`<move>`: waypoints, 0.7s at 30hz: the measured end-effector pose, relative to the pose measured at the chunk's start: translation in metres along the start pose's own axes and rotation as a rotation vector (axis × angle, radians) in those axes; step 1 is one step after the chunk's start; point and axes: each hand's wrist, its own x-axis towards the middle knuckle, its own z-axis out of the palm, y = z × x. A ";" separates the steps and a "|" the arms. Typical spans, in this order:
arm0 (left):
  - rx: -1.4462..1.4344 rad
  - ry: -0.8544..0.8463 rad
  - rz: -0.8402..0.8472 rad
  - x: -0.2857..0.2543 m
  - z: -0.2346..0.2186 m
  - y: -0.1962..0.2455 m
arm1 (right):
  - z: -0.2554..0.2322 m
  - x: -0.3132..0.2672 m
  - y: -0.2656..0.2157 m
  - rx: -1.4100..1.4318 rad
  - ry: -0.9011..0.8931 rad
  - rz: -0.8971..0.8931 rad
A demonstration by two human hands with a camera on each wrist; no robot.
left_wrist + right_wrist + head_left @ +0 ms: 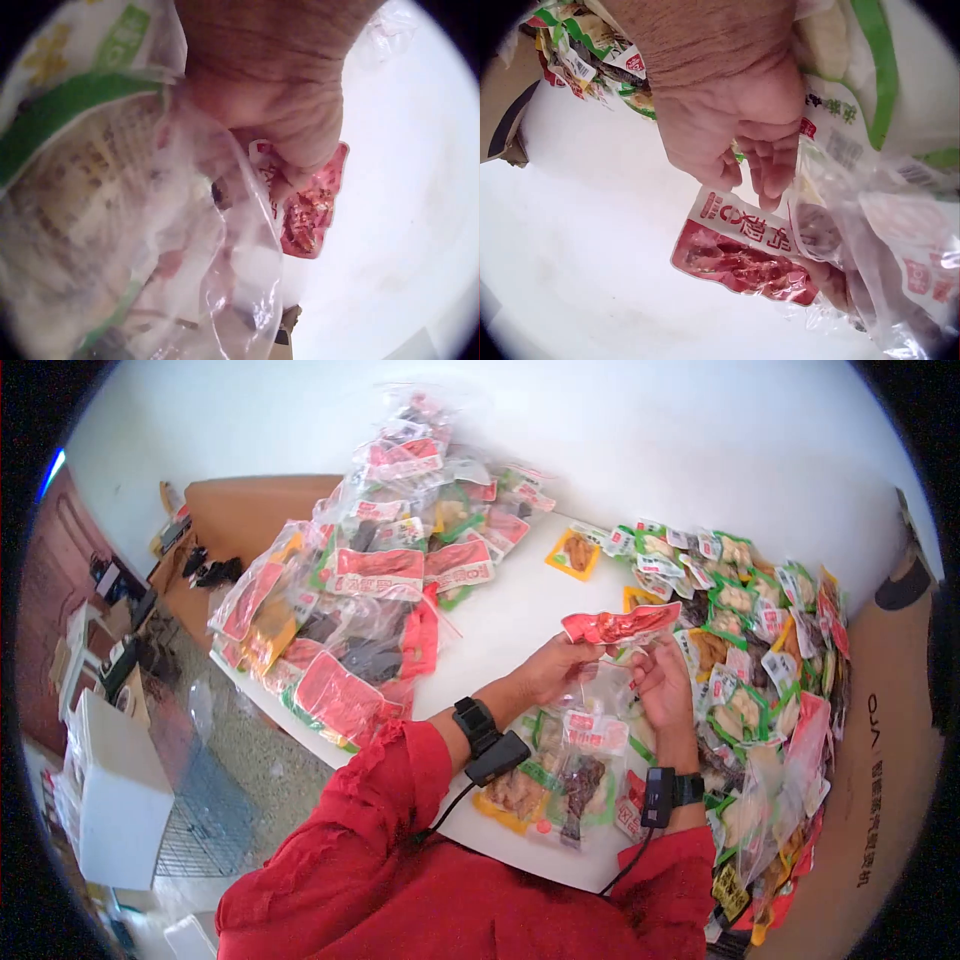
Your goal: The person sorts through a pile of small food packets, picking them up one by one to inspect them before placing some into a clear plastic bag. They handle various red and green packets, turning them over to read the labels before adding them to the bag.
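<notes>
Left hand [555,665] pinches a red packet [620,625] above the white table [500,630]; right hand [665,685] curls beside it, grip unclear; cardboard box [880,710] right.

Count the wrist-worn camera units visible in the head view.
2. One camera unit sits on the left wrist beside a black strap, above the red sleeve. The other camera unit is on the right wrist. Each trails a black cable. None seems hidden.

White table [520,615] bears bagged snack bundles [350,590]; loose green-edged packets [745,630] alongside.
</notes>
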 end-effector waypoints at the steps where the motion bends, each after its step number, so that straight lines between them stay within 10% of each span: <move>1: 0.022 0.049 0.021 0.001 -0.002 0.000 | -0.003 0.000 -0.001 0.006 -0.054 0.016; 6: 0.277 0.202 0.137 0.002 -0.002 0.001 | -0.004 0.001 0.000 0.014 -0.138 0.061; 8: 1.127 0.080 0.747 0.006 -0.008 -0.007 | -0.002 0.000 0.000 -0.002 -0.159 0.072; 21: 1.421 0.023 0.271 -0.008 0.015 0.003 | 0.019 -0.009 -0.002 -0.188 -0.067 0.006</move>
